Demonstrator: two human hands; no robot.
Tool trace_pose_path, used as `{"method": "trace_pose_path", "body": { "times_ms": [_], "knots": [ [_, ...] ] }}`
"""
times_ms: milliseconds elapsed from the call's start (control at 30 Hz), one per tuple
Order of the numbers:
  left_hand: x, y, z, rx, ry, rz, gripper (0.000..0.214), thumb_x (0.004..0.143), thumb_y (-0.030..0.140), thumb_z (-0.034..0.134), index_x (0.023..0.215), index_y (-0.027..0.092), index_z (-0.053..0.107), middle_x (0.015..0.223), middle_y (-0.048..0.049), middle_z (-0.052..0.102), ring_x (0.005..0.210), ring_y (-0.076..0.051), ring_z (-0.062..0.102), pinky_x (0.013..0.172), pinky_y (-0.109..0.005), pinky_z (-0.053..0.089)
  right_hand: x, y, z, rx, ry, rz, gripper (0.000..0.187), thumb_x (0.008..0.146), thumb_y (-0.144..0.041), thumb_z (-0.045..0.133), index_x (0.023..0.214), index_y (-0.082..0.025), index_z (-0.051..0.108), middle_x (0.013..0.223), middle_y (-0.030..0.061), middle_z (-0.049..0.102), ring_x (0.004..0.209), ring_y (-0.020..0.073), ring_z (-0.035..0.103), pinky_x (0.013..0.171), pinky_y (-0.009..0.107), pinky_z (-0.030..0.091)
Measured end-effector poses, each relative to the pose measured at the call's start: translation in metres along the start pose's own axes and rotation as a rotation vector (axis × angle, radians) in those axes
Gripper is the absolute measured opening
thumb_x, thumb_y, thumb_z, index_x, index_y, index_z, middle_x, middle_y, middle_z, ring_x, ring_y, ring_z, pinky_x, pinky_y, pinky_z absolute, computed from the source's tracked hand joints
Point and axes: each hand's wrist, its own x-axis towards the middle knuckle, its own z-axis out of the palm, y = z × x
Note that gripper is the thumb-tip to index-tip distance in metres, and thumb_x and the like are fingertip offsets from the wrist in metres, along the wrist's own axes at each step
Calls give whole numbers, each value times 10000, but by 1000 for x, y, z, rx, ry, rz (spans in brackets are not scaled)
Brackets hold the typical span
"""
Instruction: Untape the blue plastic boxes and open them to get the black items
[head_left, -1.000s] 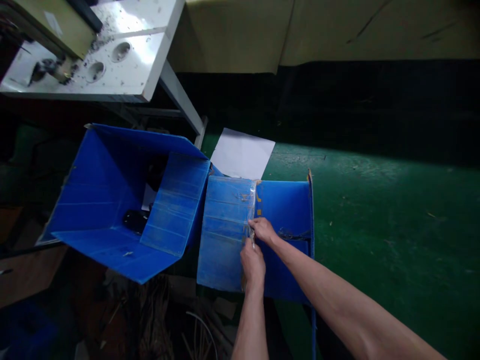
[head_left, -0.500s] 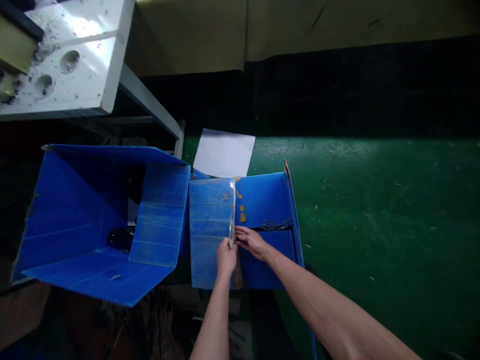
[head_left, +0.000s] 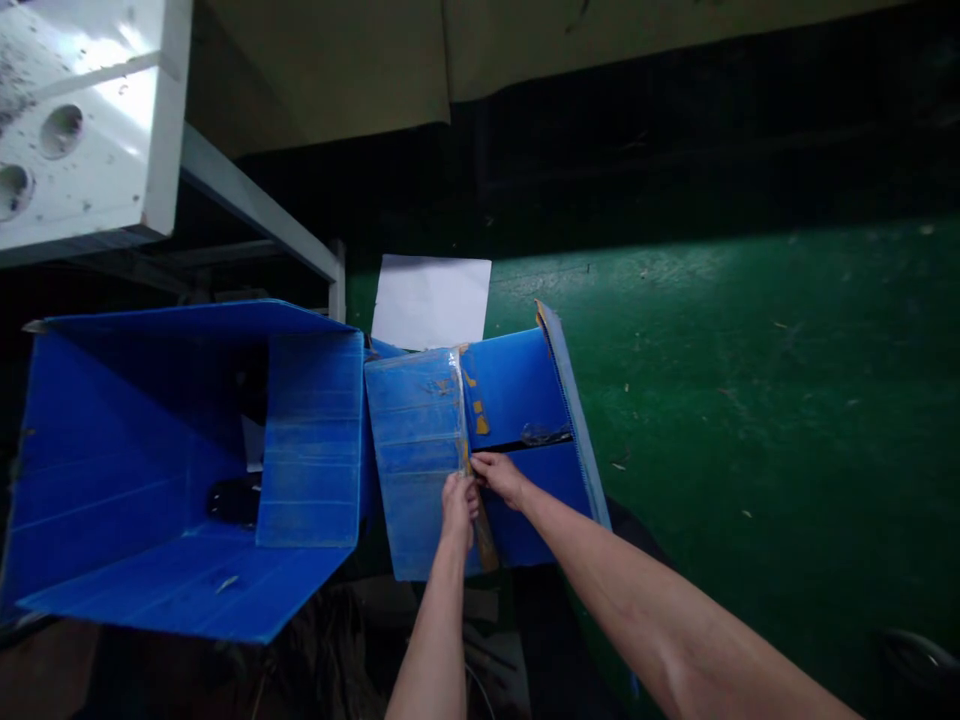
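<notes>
A blue corrugated-plastic box [head_left: 416,430] stands at the centre, with flaps over its top. Brown and clear tape [head_left: 460,400] runs along the inner edge of its left flap. My left hand [head_left: 459,508] is closed on that edge, fingers curled round it. Just to the right, my right hand [head_left: 501,477] has its fingers pressed together against the same taped edge, close to the left fingertips. Whatever the fingertips pinch there is too small to make out. On the box's right side a narrow flap [head_left: 574,410] sticks up, touched by neither hand.
A second blue box [head_left: 112,430] stands wide open at the left, a dark object [head_left: 234,502] inside. White paper [head_left: 431,300] lies on the green floor [head_left: 750,380] behind the boxes. A white worktop with holes [head_left: 112,130] juts in at upper left.
The view has shifted, moving the open box and worktop left. The centre box appears slightly turned, its right flap leaning further outward. Both hands stay at the taped edge.
</notes>
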Motion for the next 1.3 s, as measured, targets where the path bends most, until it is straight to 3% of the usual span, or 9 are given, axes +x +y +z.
{"method": "trace_pose_path", "body": {
  "times_ms": [167,333,467,600,767,900,1000,1133,1300],
  "knots": [
    [0,1,4,44,83,3,347,876,532,627,909,194,560,586,88,435,464,-82,390,494,-217,299,1,-11,8,-361,172,6,222,977,-379,678,976,-160,714,1061,50,743,1014,217,700,942,433,576],
    [-7,0,-4,150,151,29,309,899,493,581,914,186,611,608,38,541,543,-138,516,540,-246,368,2,-16,21,-515,275,16,191,988,-375,663,990,-191,715,1085,54,739,1031,209,698,941,408,574],
    [-4,2,-14,268,155,68,284,921,455,550,916,186,644,699,-11,636,647,-178,602,618,-276,427,6,-14,20,-541,281,26,196,992,-373,657,1011,-186,712,1092,54,734,1014,209,697,926,407,581],
    [6,7,-17,403,121,128,250,955,361,495,911,193,675,835,-65,704,808,-219,647,727,-307,440,3,-10,13,-514,200,-16,236,998,-389,647,1020,-163,712,1072,54,744,993,209,707,927,426,587],
    [6,15,-14,550,80,219,159,901,306,593,795,203,650,837,-60,661,852,-231,623,777,-312,414,2,-6,6,-447,155,-29,247,988,-382,663,1055,-149,709,1067,51,741,974,213,711,898,423,600],
    [1,14,-9,610,136,260,152,889,264,615,752,201,601,833,-49,631,851,-219,609,805,-315,410,8,-3,4,-404,168,-6,266,984,-390,670,1087,-147,697,1086,57,734,945,205,712,853,403,613],
    [6,9,-10,603,174,215,141,911,228,602,776,186,606,783,-25,620,806,-197,606,794,-322,432,11,-2,4,-419,196,20,256,992,-396,656,1078,-158,699,1092,56,732,938,198,709,845,390,615],
    [20,-1,-15,532,177,107,237,972,349,618,835,156,633,743,13,628,687,-146,599,714,-308,496,12,-1,6,-486,249,64,219,982,-369,674,1040,-160,703,1077,56,734,963,199,705,883,408,604],
    [31,-5,-10,476,237,52,267,997,403,605,1054,146,651,909,-23,696,767,-152,660,762,-333,556,16,1,6,-523,286,98,189,980,-356,678,1016,-173,710,1074,53,737,981,200,701,913,413,592]
  ]
}}
